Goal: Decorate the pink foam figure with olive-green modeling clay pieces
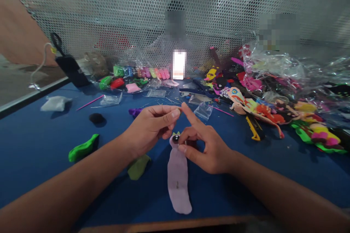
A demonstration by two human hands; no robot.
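Note:
A flat, long lilac clay figure (178,182) lies on the blue table, with a black-and-white eye and small yellow-green points at its head. My left hand (153,125) is above and left of that head, thumb and forefinger pinched at a tiny bit I cannot make out. Over the head's right side is my right hand (206,149). Its forefinger stretches up towards my left fingertips, while its thumb and other fingers are curled together; what they hold, if anything, is too small to name. An olive-green clay piece (138,166) sits below my left wrist.
Left of my hands lie a bright green clay lump (84,148), a black lump (97,118) and a pink stick (90,102). Purple clay (135,112) is behind my left hand. Colourful clay figures (254,105) and plastic wrapping crowd the right. A lit phone (179,64) stands before the perforated metal screen.

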